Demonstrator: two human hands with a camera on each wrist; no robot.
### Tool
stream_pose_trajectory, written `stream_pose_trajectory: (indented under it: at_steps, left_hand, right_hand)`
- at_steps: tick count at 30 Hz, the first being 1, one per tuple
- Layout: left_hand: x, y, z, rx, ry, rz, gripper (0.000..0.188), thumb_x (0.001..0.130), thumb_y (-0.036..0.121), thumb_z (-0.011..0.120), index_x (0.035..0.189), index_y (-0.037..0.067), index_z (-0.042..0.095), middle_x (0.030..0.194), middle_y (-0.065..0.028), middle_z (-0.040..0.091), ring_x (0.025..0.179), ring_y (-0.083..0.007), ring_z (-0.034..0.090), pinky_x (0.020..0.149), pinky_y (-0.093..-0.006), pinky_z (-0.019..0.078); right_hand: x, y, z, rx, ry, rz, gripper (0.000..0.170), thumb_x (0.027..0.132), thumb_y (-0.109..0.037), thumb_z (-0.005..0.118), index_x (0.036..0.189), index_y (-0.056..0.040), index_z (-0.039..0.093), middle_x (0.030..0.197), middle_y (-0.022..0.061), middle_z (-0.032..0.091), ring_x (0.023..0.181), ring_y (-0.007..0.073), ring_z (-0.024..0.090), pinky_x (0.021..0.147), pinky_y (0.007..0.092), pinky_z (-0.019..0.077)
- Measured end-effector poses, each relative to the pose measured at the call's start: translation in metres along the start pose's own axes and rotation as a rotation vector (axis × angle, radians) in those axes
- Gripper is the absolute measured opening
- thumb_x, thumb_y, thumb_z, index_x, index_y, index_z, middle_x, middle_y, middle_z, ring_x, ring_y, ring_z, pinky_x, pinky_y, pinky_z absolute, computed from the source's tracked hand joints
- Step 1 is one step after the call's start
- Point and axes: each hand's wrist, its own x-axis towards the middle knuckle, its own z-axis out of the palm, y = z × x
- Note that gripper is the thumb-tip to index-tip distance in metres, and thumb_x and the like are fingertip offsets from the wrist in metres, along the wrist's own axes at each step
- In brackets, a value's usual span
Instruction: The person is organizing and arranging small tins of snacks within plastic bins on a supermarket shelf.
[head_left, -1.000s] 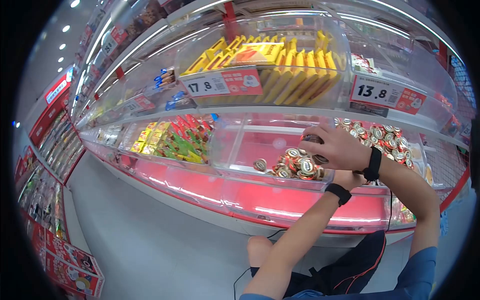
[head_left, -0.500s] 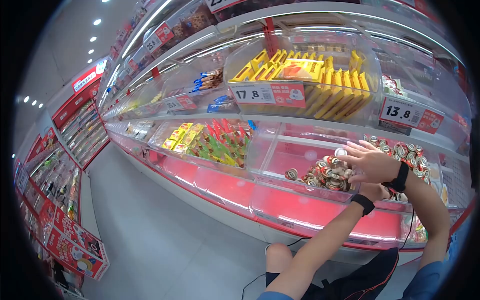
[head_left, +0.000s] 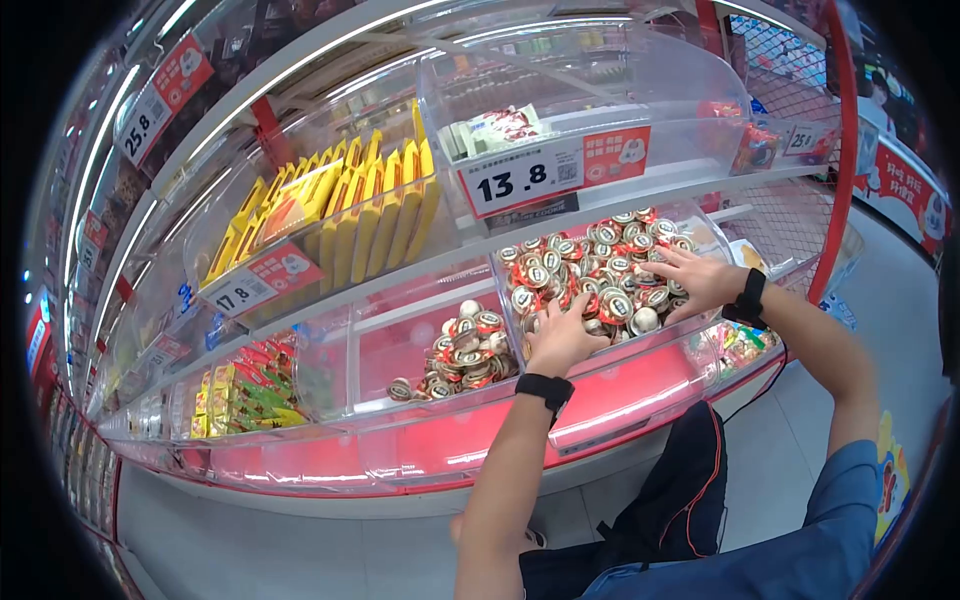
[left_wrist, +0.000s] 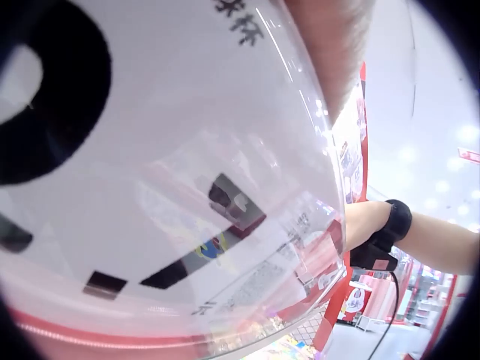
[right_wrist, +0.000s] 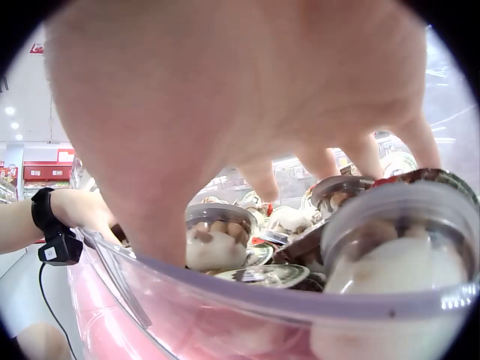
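Many small round cups (head_left: 545, 272) with printed lids fill a clear bin. At its left front corner, the left hand (head_left: 565, 338) reaches over the cups, fingers extended. The right hand (head_left: 700, 280) spreads its fingers over the right side of the same cups. From the right wrist view, the right hand (right_wrist: 247, 90) has its fingers down among clear-walled cups (right_wrist: 217, 236), its thumb near the rim; whether it touches them all is unclear. A smaller pile of cups (head_left: 465, 350) lies in the bin to the left. Pale, reflective plastic (left_wrist: 172, 150) fills much of the left wrist view.
Clear bins with yellow packets (head_left: 370, 215) and white packets (head_left: 500, 130) stand on the shelf above, behind a 13.8 price tag (head_left: 525, 180). Colourful packets (head_left: 250, 390) lie at lower left. A red-edged mesh panel (head_left: 790, 200) closes the right end.
The head view has turned right. The right hand, holding dark cups a second ago and spread over the smaller pile half a second ago, is now over the fuller bin. The left hand's fingers are now visible.
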Motion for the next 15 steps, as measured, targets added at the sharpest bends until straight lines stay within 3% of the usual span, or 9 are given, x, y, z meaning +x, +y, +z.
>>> stream_pose_trajectory:
  at_steps: [4, 5, 8, 12, 15]
  left_hand:
    - [0.01, 0.004, 0.0, 0.076, -0.058, -0.039, 0.099, 0.062, 0.042, 0.079, 0.146, 0.029, 0.028, 0.149, -0.0221, 0.024, 0.135, -0.0412, 0.029, 0.104, -0.0572, 0.0335]
    - [0.012, 0.006, 0.003, 0.115, -0.052, -0.068, 0.1, 0.062, 0.041, 0.079, 0.147, 0.029, 0.026, 0.145, -0.0208, 0.029, 0.132, -0.0411, 0.034, 0.103, -0.0537, 0.0368]
    - [0.013, 0.01, 0.004, 0.148, -0.049, -0.098, 0.099, 0.062, 0.04, 0.078, 0.146, 0.029, 0.026, 0.139, -0.0191, 0.036, 0.129, -0.0406, 0.037, 0.101, -0.0534, 0.0389]
    - [0.013, 0.007, 0.009, 0.144, 0.035, -0.039, 0.085, 0.063, 0.031, 0.079, 0.138, 0.026, 0.04, 0.13, -0.017, 0.042, 0.125, -0.0358, 0.039, 0.093, -0.0582, 0.0411]
    - [0.012, 0.005, 0.013, 0.153, 0.087, -0.004, 0.076, 0.066, 0.035, 0.075, 0.135, 0.025, 0.044, 0.125, -0.017, 0.045, 0.124, -0.0344, 0.039, 0.091, -0.0585, 0.0413]
  right_hand:
    - [0.012, -0.003, 0.008, -0.05, -0.031, 0.032, 0.101, 0.066, -0.056, 0.076, 0.147, -0.0257, 0.023, 0.15, 0.0199, 0.024, 0.14, 0.0418, 0.018, 0.106, 0.053, 0.0335]
    - [0.01, -0.004, 0.01, -0.075, 0.016, 0.032, 0.1, 0.065, -0.053, 0.078, 0.146, -0.0253, 0.026, 0.146, 0.0192, 0.03, 0.137, 0.0411, 0.024, 0.106, 0.0491, 0.035]
    - [0.006, 0.007, 0.025, 0.074, 0.161, -0.024, 0.097, 0.064, -0.05, 0.079, 0.144, -0.0248, 0.032, 0.142, 0.0183, 0.035, 0.132, 0.0396, 0.032, 0.104, 0.048, 0.0368]
    - [0.004, 0.009, 0.032, 0.092, 0.227, 0.02, 0.09, 0.064, -0.048, 0.078, 0.142, -0.0237, 0.038, 0.141, 0.0131, 0.038, 0.129, 0.0343, 0.037, 0.1, 0.0458, 0.0406]
    - [-0.001, 0.003, 0.035, 0.085, 0.308, 0.044, 0.086, 0.065, -0.047, 0.076, 0.139, -0.0239, 0.042, 0.138, 0.0101, 0.043, 0.125, 0.0323, 0.042, 0.097, 0.0449, 0.043]
